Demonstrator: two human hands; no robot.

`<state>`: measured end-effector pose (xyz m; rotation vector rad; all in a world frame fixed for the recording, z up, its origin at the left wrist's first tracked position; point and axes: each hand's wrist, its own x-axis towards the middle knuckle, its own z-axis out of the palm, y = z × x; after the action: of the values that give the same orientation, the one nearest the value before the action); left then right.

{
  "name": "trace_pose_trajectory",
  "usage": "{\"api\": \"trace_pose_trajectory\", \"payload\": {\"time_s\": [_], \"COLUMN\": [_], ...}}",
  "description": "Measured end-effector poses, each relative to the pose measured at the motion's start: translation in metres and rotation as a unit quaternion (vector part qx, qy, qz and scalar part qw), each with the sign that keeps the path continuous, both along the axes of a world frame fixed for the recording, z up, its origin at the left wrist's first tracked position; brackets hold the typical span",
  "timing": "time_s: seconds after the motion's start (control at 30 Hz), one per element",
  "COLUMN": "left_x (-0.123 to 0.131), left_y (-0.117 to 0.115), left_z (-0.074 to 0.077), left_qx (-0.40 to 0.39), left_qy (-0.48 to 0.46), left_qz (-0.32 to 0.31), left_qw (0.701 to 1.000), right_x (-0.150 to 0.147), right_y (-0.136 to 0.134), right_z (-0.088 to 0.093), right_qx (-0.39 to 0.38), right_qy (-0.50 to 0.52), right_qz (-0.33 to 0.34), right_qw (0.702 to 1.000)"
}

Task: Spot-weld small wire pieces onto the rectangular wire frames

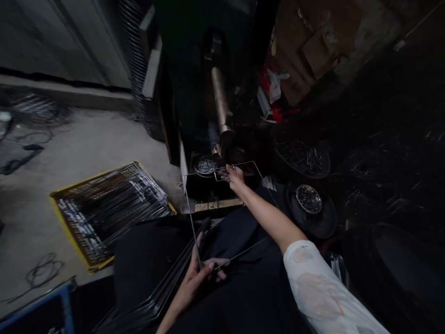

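A thin rectangular metal wire frame (190, 208) lies across my lap, reaching toward the machine in front of me. My left hand (200, 271) is closed around its near left corner, thumb on top. At the far side, my right hand (233, 176) pinches the frame's far bar beside a small bent wire loop (216, 177). Just beyond my right hand sits a round dish of small metal pieces (206, 165), under the machine's metal cylinder (222, 99). More wire frames (163, 290) are stacked by my left forearm.
A yellow crate (71, 232) full of metal wire pieces stands on the floor at left. At right are a metal bowl (308, 198) of small parts and a wide basin (321, 162) of wire parts. A blue crate (66, 306) is at lower left, cardboard (309, 46) at the back.
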<state>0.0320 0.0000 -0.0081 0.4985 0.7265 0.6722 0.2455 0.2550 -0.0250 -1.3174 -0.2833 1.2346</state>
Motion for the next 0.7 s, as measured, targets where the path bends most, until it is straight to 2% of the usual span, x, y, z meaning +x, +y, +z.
{"api": "trace_pose_trajectory", "payload": {"time_s": [0.23,0.5,0.7], "left_x": [-0.001,0.004,0.004], "left_y": [-0.006,-0.009,-0.006], "left_z": [0.007,0.003,0.0], "left_qx": [0.017,0.033,0.06], "left_qy": [0.011,0.029,0.041], "left_qz": [-0.014,-0.025,-0.035], "left_qw": [1.0,0.999,0.997], "right_x": [-0.001,0.006,0.008], "right_y": [-0.011,-0.016,-0.016], "right_z": [0.023,0.046,0.053], "right_qx": [0.038,0.125,0.15], "right_qy": [-0.037,-0.074,-0.096], "right_qz": [-0.016,-0.028,-0.031], "right_qw": [0.998,0.989,0.984]}}
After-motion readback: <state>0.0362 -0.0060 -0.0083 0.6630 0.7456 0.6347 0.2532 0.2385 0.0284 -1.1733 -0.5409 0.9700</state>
